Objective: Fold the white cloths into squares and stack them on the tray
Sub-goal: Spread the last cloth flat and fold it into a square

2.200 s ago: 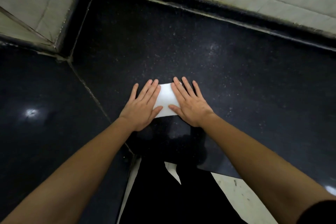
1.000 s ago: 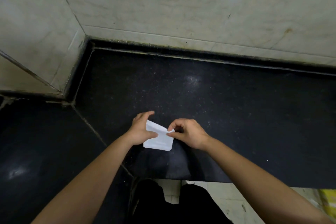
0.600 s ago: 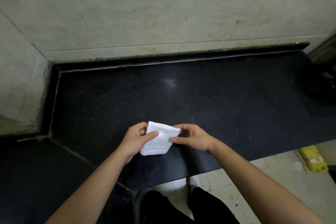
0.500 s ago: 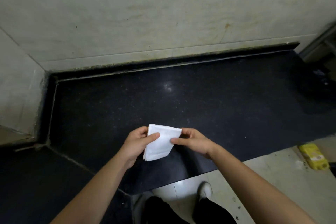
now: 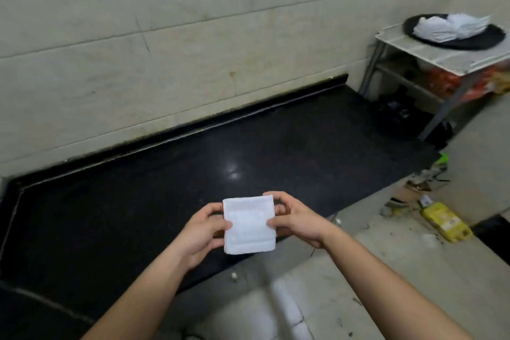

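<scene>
Cloth (image 5: 249, 225) is folded square, fingers (image 5: 225, 225) of left hand (image 5: 204, 226) and right hand (image 5: 298, 219) pinching it over the worktop's (image 5: 165, 188) front edge; stacking on tray (image 5: 491, 34) remains.

The folded cloth (image 5: 249, 225) is plain white with faint woven bands. The countertop (image 5: 138, 215) is black with fine pale speckles. The wall tiles (image 5: 165, 36) are cream with faint brownish stains. The tray (image 5: 491, 36) is black, and the crumpled cloths (image 5: 447, 26) on it are white. The table (image 5: 430, 54) has a white top. A packet (image 5: 445, 222) on the pale grey floor (image 5: 358, 298) is yellow.
</scene>
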The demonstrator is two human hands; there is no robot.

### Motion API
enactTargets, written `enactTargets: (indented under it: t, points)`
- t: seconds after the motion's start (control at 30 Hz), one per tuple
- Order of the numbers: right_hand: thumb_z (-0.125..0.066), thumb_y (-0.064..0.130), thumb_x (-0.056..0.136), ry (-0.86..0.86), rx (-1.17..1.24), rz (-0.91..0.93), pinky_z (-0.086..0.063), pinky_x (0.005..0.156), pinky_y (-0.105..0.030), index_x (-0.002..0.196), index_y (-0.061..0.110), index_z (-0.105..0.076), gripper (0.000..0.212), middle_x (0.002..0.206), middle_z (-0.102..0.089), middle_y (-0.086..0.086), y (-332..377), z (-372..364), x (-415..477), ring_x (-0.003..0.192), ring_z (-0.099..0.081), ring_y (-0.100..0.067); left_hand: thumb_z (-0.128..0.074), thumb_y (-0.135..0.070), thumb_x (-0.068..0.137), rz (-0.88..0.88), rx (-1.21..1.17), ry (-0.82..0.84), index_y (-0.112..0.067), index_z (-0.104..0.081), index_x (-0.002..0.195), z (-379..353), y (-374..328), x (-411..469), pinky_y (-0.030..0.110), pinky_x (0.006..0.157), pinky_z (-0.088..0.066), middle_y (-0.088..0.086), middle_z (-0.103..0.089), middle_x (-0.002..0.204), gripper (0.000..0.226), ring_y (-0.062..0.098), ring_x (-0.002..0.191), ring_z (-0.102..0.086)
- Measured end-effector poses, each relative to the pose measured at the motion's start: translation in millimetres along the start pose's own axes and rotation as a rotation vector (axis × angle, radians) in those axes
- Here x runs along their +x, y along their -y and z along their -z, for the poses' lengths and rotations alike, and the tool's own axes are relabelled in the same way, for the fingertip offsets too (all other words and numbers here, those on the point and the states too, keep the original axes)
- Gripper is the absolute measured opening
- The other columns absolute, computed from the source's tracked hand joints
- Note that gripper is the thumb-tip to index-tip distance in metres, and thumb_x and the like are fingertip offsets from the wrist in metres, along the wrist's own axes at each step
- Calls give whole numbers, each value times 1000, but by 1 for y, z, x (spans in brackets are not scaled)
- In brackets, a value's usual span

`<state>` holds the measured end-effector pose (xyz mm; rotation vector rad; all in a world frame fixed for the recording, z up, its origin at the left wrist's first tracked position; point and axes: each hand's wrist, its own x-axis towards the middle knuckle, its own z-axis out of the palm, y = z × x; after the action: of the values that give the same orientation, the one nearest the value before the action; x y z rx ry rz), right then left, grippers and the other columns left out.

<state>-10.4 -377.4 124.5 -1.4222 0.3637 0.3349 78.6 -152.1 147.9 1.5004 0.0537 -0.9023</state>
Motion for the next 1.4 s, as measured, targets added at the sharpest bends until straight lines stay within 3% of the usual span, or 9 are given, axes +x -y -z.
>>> enactTargets:
  t: [0.13,0.23,0.3,0.47,0.77,0.97,1.13,1.27,1.4]
  points:
    - [-64,-2,82,-95,-17,36,-57,78,-43,131,28,-52,58,104,-63,-10,-7,94,-79,96,-65,-21,-59,11,85,-32,60,101,-6,-58,119,-117,1,3,45,74,-60,19,-71,109,38,29,91,-70]
    - [-68,6,74,-199,21,65,-57,85,-51,130,28,-54,61,115,-64,-15,-8,159,-134,106,-67,-27,-62,11,84,-29,79,176,-6,-59,119,-199,-3,5,33,54,-54,23,-69,110,39,30,86,-69]
    - [-70,10,72,-254,55,88,-59,78,-43,129,26,-55,61,122,-64,-17,-6,192,-160,108,-68,-27,-63,11,84,-36,78,205,-6,-60,119,-242,-7,9,28,48,-50,24,-69,106,40,29,82,-69]
    - [-71,5,82,-381,90,138,-59,77,-39,129,25,-57,53,119,-67,-15,-7,274,-202,105,-69,-24,-66,8,84,-99,126,267,-12,-61,120,-337,-19,35,35,60,-56,13,-74,98,41,28,87,-72]
    - [-62,-5,91,-555,75,170,-50,69,-35,124,25,-57,45,111,-67,-15,19,447,-209,87,-67,-19,-66,6,85,-182,154,382,-13,-61,120,-503,-58,143,29,54,-52,9,-73,91,41,21,80,-69]
    - [-64,0,92,-626,1,176,-59,73,-39,124,30,-56,44,117,-65,-11,79,588,-194,93,-71,-19,-69,2,85,-200,130,432,-16,-62,121,-622,-123,234,29,56,-54,15,-72,100,41,25,88,-71]
    - [-58,-7,94,-651,-11,241,-53,57,-20,128,21,-55,44,110,-65,-10,144,686,-180,76,-69,-6,-67,4,86,-255,132,429,-15,-62,116,-704,-195,288,26,52,-53,8,-72,89,36,17,76,-71]
    - [-54,-12,93,-629,24,308,-55,58,-22,126,19,-58,45,103,-71,-5,175,750,-162,80,-71,-8,-65,8,86,-266,118,380,-13,-63,113,-755,-233,323,26,51,-53,7,-69,87,34,14,67,-69]
    - [-56,-9,93,-570,2,327,-58,83,-38,137,17,-55,51,121,-71,-6,196,819,-128,106,-69,-21,-65,8,86,-312,119,294,-11,-62,113,-793,-263,361,22,43,-46,3,-67,78,33,12,60,-65]
